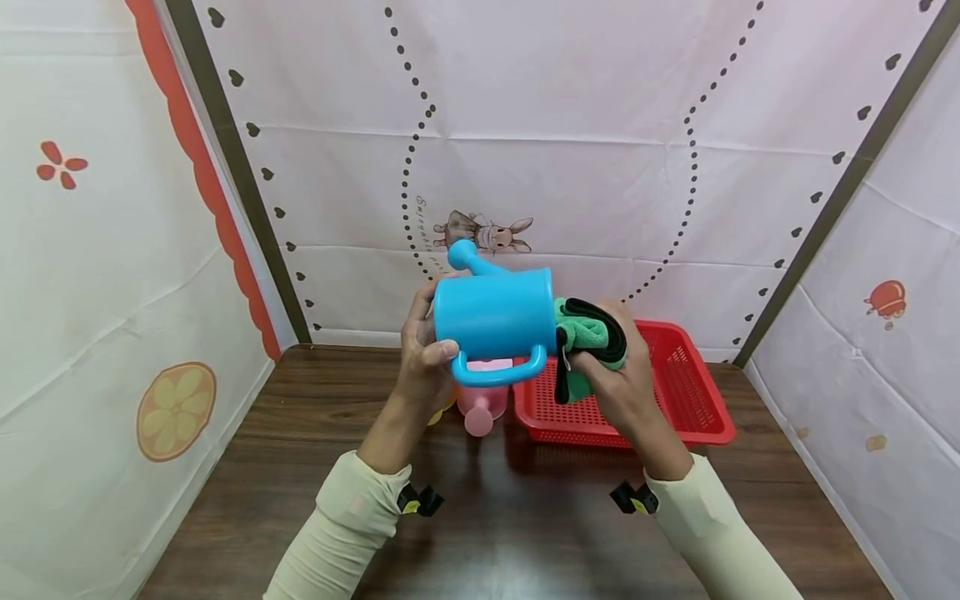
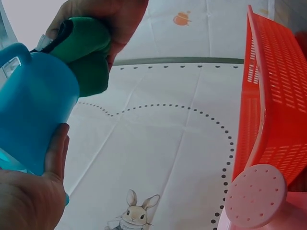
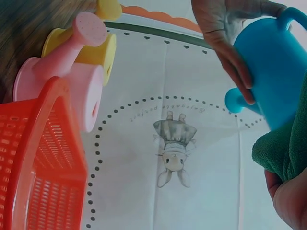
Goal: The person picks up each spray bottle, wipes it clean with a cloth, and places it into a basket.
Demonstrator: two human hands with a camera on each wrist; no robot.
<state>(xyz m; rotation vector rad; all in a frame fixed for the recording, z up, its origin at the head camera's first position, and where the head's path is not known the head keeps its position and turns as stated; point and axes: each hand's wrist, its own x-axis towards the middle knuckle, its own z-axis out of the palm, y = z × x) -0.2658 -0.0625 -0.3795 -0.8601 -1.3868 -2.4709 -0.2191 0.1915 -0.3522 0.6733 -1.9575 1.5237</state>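
A blue toy watering can (image 1: 491, 312) is held on its side above the table, its handle toward me and its spout pointing away. My left hand (image 1: 422, 350) grips its left end, with the thumb near the handle and the fingers along the far side. In my right hand (image 1: 626, 375) is a folded green cloth (image 1: 588, 337) with black edging, set against the can's right end. In the left wrist view the green cloth (image 2: 88, 57) overlaps that end of the can. Part of the cloth is hidden by my right hand.
A red plastic basket (image 1: 693, 392) stands on the brown table (image 1: 525, 525) at the back right. Beside it are a pink watering can (image 3: 86, 76) and a yellow one (image 3: 103, 52), partly hidden behind the blue can in the head view. Printed white sheets (image 1: 570, 75) enclose the table.
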